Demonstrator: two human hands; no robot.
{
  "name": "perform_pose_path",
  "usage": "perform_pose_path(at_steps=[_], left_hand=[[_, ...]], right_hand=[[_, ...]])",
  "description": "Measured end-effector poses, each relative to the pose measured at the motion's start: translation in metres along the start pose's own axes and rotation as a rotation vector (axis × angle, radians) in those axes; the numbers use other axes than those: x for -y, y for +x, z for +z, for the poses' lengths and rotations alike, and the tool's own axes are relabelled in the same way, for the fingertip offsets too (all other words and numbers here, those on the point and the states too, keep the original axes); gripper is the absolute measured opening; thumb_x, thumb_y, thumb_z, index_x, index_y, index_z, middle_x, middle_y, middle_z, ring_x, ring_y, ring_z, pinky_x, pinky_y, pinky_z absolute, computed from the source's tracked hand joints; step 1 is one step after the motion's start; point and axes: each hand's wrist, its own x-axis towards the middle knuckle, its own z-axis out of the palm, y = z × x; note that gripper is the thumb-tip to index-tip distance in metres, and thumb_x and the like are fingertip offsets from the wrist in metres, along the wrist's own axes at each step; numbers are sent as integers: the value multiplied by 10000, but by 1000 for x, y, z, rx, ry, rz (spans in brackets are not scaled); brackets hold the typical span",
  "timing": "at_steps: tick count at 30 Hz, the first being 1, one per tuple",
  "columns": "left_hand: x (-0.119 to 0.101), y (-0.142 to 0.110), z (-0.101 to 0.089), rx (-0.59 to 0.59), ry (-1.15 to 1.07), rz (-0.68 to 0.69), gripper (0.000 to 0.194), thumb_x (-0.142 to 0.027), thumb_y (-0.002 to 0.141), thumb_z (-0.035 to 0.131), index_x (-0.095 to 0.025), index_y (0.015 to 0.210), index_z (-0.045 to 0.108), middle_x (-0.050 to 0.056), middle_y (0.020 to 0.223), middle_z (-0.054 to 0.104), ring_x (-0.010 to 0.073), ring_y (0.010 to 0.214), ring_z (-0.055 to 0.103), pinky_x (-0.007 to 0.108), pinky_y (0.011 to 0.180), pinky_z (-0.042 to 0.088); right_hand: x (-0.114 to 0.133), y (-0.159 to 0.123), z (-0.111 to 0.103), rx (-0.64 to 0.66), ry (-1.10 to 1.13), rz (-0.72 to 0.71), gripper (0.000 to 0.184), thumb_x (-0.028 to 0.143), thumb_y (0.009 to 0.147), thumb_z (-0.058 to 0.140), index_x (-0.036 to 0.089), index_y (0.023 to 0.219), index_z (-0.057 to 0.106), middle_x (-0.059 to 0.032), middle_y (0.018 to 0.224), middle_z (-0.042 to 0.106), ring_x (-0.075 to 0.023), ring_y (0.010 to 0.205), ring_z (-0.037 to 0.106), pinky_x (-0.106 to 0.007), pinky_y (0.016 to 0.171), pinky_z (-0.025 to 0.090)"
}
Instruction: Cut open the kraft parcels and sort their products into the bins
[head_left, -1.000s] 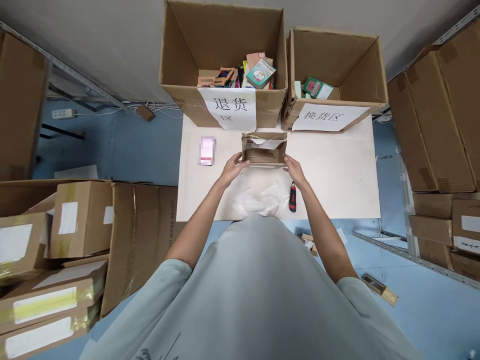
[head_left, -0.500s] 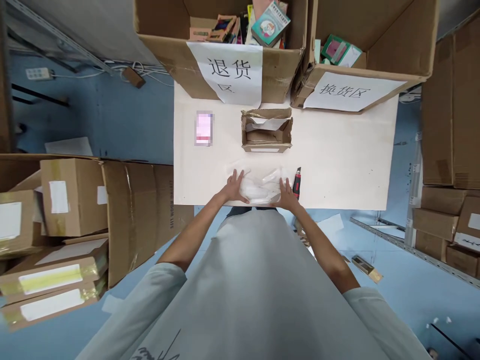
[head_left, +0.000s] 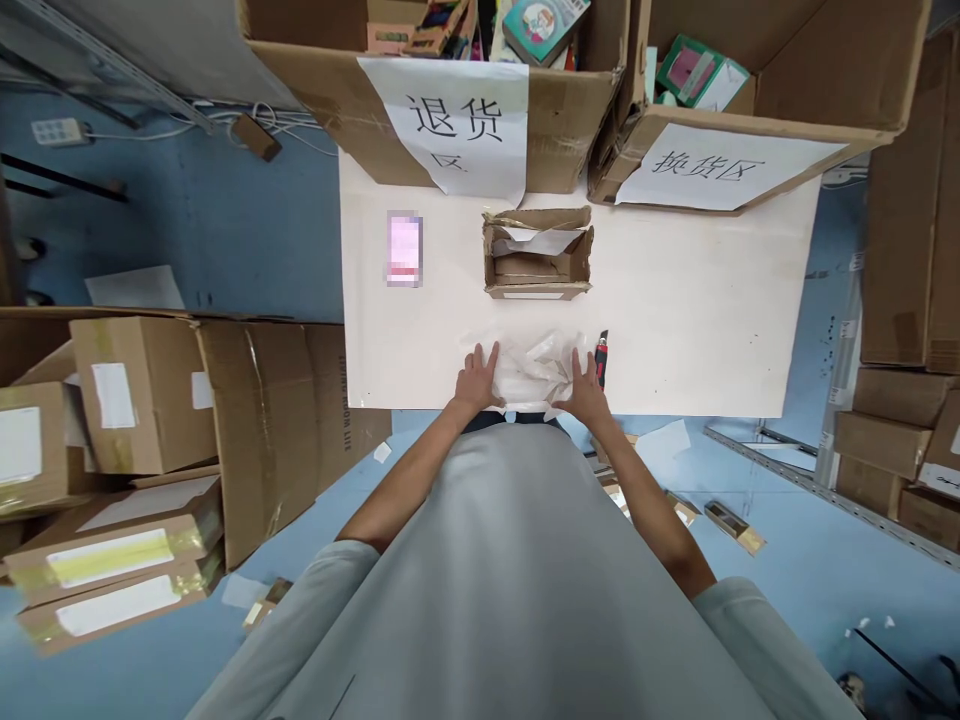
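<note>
Crumpled translucent white plastic wrapping [head_left: 531, 368] lies at the table's front edge, right before my body. My left hand [head_left: 477, 380] rests at its left side, fingers spread and thumb turned inward. On the opposite side, my right hand [head_left: 585, 390] touches the plastic with its fingers apart. Whether anything lies inside the folds cannot be made out. Beside the right fingers is a red and black box cutter [head_left: 601, 360], blade pointing away from me. Beyond the plastic stands a small opened cardboard box [head_left: 536, 265] with white paper inside.
A pink pixelated rectangle [head_left: 405, 248] lies on the white table [head_left: 690, 320] at left. Two large labelled cartons, one left [head_left: 315, 85] and one right [head_left: 862, 118], line the back with small packages inside. Left of the table, a big carton [head_left: 277, 430] holds parcels.
Both hands have shifted slightly, with the left moving inward and the fingers higher on the plastic. The plastic's folds look different. The camera view has also shifted a little.
</note>
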Motion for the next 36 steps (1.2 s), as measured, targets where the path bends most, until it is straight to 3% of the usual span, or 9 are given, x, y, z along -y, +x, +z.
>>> perform_pose_path(at_steps=[2,5,9,13,18,23,27,30,36], left_hand=[[1,-4,4,7,39,23,1718,-386,545,1156,-202,1880,89,318,1916,29,588,1773,43,710,1372,303],[-4,-9,16,3,51,25,1766,-406,493,1166,-120,1870,98,341,1906,-32,610,1761,-96,691,1419,180],[-19,-11,30,-90,16,-28,1682,-489,592,1128,-135,1874,98,321,1915,-7,582,1778,-28,684,1423,174],[-31,-4,32,-187,-51,-75,1546,-571,714,1063,-202,1881,119,291,1919,101,545,1777,117,697,1388,270],[-43,10,20,-196,-123,-61,1398,-526,802,1009,-193,1872,174,314,1859,240,584,1651,305,729,1310,381],[-53,24,1,-107,-177,11,959,-242,1002,722,-263,1858,289,245,1684,447,484,1515,484,593,1185,546],[-59,26,-19,-48,-179,111,900,-77,955,600,-209,1819,388,212,1518,566,409,1396,601,528,1191,549],[-69,10,-41,-75,-146,209,866,-30,912,599,-174,1758,487,202,1454,605,393,1391,613,496,1189,554],[-113,-48,-118,-214,-71,368,794,-37,950,571,-221,1720,505,146,1345,655,331,1261,678,434,1044,613]], right_hand=[[-10,-6,2,39,-67,-8,1533,584,752,1030,217,1888,68,-294,1926,-82,-564,1721,298,-670,1237,524],[-10,-6,14,44,-126,-13,1368,484,840,964,189,1885,132,-287,1920,-140,-571,1660,405,-641,1217,551],[5,12,27,5,-88,55,1303,422,880,893,189,1889,101,-262,1917,-183,-539,1565,544,-648,1247,529],[21,27,29,42,-46,35,1261,273,886,811,190,1891,55,-247,1921,-183,-537,1561,558,-670,1222,544],[46,38,38,23,24,-12,1232,225,894,786,198,1888,60,-282,1931,-2,-534,1593,524,-658,1202,565],[68,53,37,10,139,-100,1042,189,948,675,220,1872,192,-271,1823,333,-454,1457,645,-631,1195,576],[81,58,14,86,184,-118,887,127,926,586,142,1789,384,-243,1647,514,-394,1350,690,-559,1155,608],[88,45,-15,68,194,-138,804,97,894,588,122,1694,516,-226,1555,588,-392,1333,684,-557,1146,609],[108,-2,-98,-129,225,-335,596,168,940,643,218,1534,642,-144,1376,672,-344,1186,717,-521,1032,639]])
